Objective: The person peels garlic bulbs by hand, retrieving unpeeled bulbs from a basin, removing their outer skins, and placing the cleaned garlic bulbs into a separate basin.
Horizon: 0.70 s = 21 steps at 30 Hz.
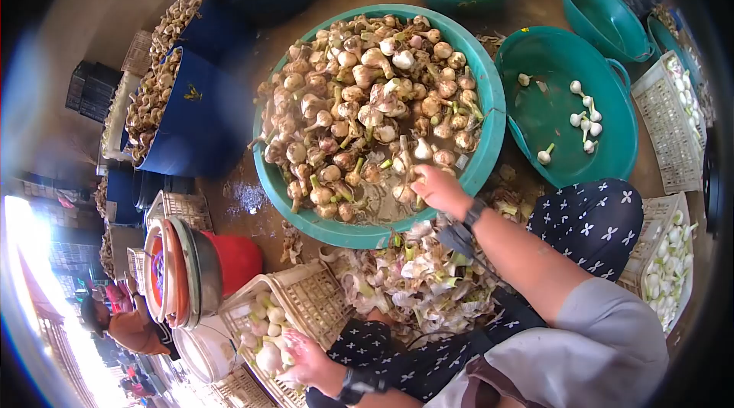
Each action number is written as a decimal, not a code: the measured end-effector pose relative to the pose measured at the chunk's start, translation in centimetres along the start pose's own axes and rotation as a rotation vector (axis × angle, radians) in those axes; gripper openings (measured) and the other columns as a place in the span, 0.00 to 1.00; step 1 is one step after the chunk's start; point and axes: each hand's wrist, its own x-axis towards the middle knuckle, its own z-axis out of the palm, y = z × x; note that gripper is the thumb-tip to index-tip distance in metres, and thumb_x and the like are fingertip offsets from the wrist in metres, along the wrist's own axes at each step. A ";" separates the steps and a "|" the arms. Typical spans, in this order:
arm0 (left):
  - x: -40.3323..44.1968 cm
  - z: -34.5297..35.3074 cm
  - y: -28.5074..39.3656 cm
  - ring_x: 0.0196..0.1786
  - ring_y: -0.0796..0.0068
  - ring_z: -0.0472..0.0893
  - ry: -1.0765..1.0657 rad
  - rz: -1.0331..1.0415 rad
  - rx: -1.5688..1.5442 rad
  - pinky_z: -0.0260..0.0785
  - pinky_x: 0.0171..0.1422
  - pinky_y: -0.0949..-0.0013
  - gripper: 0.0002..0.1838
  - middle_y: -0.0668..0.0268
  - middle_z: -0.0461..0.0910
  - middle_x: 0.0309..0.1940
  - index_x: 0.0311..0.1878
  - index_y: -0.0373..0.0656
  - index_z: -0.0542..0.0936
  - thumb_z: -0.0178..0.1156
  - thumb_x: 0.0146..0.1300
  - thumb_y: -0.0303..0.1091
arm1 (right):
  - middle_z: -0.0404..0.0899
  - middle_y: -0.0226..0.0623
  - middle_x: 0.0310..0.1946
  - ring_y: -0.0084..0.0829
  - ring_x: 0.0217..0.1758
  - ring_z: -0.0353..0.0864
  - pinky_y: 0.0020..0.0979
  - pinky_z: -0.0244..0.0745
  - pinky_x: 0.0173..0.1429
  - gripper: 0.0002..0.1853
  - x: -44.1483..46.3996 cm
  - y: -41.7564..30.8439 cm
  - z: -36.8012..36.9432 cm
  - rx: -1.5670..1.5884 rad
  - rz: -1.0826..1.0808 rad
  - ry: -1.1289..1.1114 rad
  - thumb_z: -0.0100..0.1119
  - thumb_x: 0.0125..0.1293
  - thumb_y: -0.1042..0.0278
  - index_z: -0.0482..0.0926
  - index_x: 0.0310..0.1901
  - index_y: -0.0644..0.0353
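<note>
Inside the rim of a big round green tub (495, 113) full of unpeeled garlic (371, 113), my right hand (442, 190) has its fingers closed at a brownish garlic bulb (404, 193). My left hand (312, 364) is low in the view beside a cream plastic basket (304, 302), its fingers apart and somewhat blurred. White peeled bulbs (269, 359) lie right at its fingertips. Between the tub and my legs is a heap of garlic skins and leaves (417, 282). A dark band circles each wrist.
A green basin (535, 133) with several white bulbs stands right of the tub. Crates of white garlic (669, 263) line the right edge. Blue tubs (187, 113), a red bucket (233, 263) and a white bucket (200, 351) stand left. Another person (134, 328) is at lower left.
</note>
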 end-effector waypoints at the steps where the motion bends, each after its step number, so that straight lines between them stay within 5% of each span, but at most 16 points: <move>1: -1.7 1.1 -0.2 0.43 0.53 0.73 0.141 -0.079 -0.026 0.72 0.48 0.57 0.32 0.47 0.71 0.41 0.47 0.33 0.66 0.51 0.59 0.57 | 0.77 0.46 0.33 0.36 0.37 0.77 0.37 0.73 0.44 0.12 1.7 1.1 0.2 -0.345 -0.074 -0.021 0.52 0.59 0.70 0.76 0.44 0.62; 3: -1.0 -1.4 -3.3 0.44 0.53 0.72 0.041 -0.133 0.212 0.71 0.49 0.55 0.32 0.48 0.69 0.43 0.48 0.34 0.65 0.51 0.59 0.58 | 0.77 0.40 0.37 0.43 0.47 0.73 0.40 0.69 0.49 0.11 3.0 2.7 3.3 -0.596 0.003 -0.228 0.53 0.55 0.68 0.80 0.40 0.56; 4: -1.2 -1.9 -4.6 0.42 0.57 0.73 -0.071 -0.358 0.255 0.71 0.48 0.58 0.30 0.53 0.70 0.42 0.48 0.35 0.65 0.50 0.61 0.57 | 0.79 0.30 0.34 0.37 0.52 0.71 0.40 0.65 0.49 0.11 5.1 5.5 6.8 -0.780 0.069 -0.226 0.53 0.54 0.64 0.82 0.38 0.48; 5: -1.3 -2.7 -6.2 0.42 0.63 0.72 -0.268 -0.392 0.405 0.70 0.48 0.62 0.27 0.56 0.69 0.43 0.48 0.37 0.65 0.49 0.62 0.55 | 0.80 0.26 0.32 0.32 0.46 0.74 0.39 0.63 0.46 0.10 4.8 5.9 6.4 -1.187 -0.350 -0.480 0.52 0.55 0.63 0.84 0.33 0.47; 6: -1.9 -2.9 -7.8 0.43 0.63 0.71 -0.328 -0.364 0.536 0.68 0.50 0.62 0.27 0.57 0.68 0.44 0.50 0.40 0.65 0.48 0.62 0.56 | 0.81 0.25 0.28 0.29 0.40 0.76 0.37 0.60 0.46 0.10 4.4 5.1 5.8 -1.142 -0.305 -0.411 0.51 0.55 0.63 0.84 0.27 0.44; 8: -3.2 -2.8 -10.5 0.44 0.63 0.70 -0.411 -0.367 0.664 0.66 0.52 0.61 0.27 0.57 0.66 0.45 0.53 0.43 0.64 0.48 0.62 0.57 | 0.80 0.28 0.23 0.30 0.34 0.78 0.35 0.64 0.39 0.08 3.2 2.1 4.4 -0.835 -0.292 -0.280 0.55 0.53 0.60 0.81 0.22 0.49; 9: -3.9 -2.6 -11.7 0.45 0.65 0.70 -0.454 -0.405 0.825 0.65 0.52 0.62 0.28 0.58 0.67 0.46 0.53 0.43 0.64 0.46 0.63 0.58 | 0.79 0.32 0.22 0.31 0.34 0.78 0.34 0.67 0.34 0.11 1.8 -0.9 2.5 -0.570 -0.241 -0.276 0.57 0.56 0.55 0.80 0.28 0.53; 11: -6.9 -2.1 -13.7 0.46 0.62 0.71 -0.455 -0.515 1.061 0.64 0.50 0.59 0.33 0.58 0.68 0.50 0.56 0.47 0.63 0.38 0.61 0.66 | 0.75 0.45 0.42 0.34 0.41 0.79 0.34 0.75 0.42 0.26 -1.5 -4.4 2.2 0.458 -0.078 -0.268 0.53 0.63 0.61 0.59 0.61 0.57; 13: -8.3 -2.8 -14.9 0.51 0.60 0.71 -0.666 -0.837 0.848 0.65 0.51 0.58 0.36 0.57 0.67 0.55 0.60 0.49 0.62 0.39 0.60 0.68 | 0.64 0.49 0.56 0.37 0.52 0.73 0.36 0.72 0.55 0.28 -4.4 -7.6 2.4 0.793 -0.080 -0.205 0.50 0.65 0.68 0.54 0.65 0.55; 15: -10.2 -2.0 -15.1 0.46 0.70 0.75 -0.650 -0.678 0.709 0.69 0.44 0.68 0.31 0.62 0.73 0.47 0.56 0.47 0.67 0.44 0.62 0.63 | 0.68 0.44 0.54 0.38 0.56 0.69 0.35 0.69 0.57 0.19 -7.7 -9.3 1.6 0.594 -0.214 -0.137 0.52 0.61 0.72 0.69 0.55 0.60; 17: -9.7 -1.8 -13.7 0.40 0.75 0.76 -0.653 -0.444 0.949 0.67 0.36 0.74 0.26 0.65 0.74 0.40 0.51 0.44 0.69 0.45 0.64 0.58 | 0.76 0.45 0.44 0.34 0.46 0.76 0.32 0.74 0.44 0.08 -8.6 -8.2 2.1 -0.190 -0.653 -0.037 0.56 0.51 0.71 0.79 0.32 0.65; 18: -9.3 -2.0 -13.4 0.30 0.81 0.74 -0.694 -0.323 1.038 0.62 0.27 0.78 0.22 0.68 0.74 0.31 0.46 0.44 0.71 0.46 0.64 0.53 | 0.76 0.45 0.44 0.34 0.46 0.76 0.32 0.74 0.44 0.08 -9.2 -7.6 2.3 -0.190 -0.651 -0.024 0.56 0.51 0.71 0.79 0.32 0.65; 20: -8.9 -2.7 -12.3 0.29 0.81 0.73 -0.753 -0.346 1.148 0.61 0.27 0.79 0.20 0.68 0.73 0.31 0.45 0.43 0.71 0.47 0.63 0.50 | 0.79 0.42 0.28 0.38 0.32 0.79 0.34 0.75 0.31 0.06 -10.7 -8.7 0.4 -0.258 -0.562 -0.330 0.57 0.46 0.69 0.78 0.21 0.63; 21: -8.9 -3.0 -12.1 0.28 0.80 0.72 -0.797 -0.369 1.254 0.60 0.26 0.79 0.18 0.68 0.72 0.30 0.44 0.42 0.71 0.48 0.63 0.48 | 0.79 0.42 0.28 0.38 0.32 0.79 0.34 0.75 0.31 0.06 -11.2 -8.8 -0.1 -0.261 -0.562 -0.324 0.57 0.46 0.69 0.78 0.21 0.63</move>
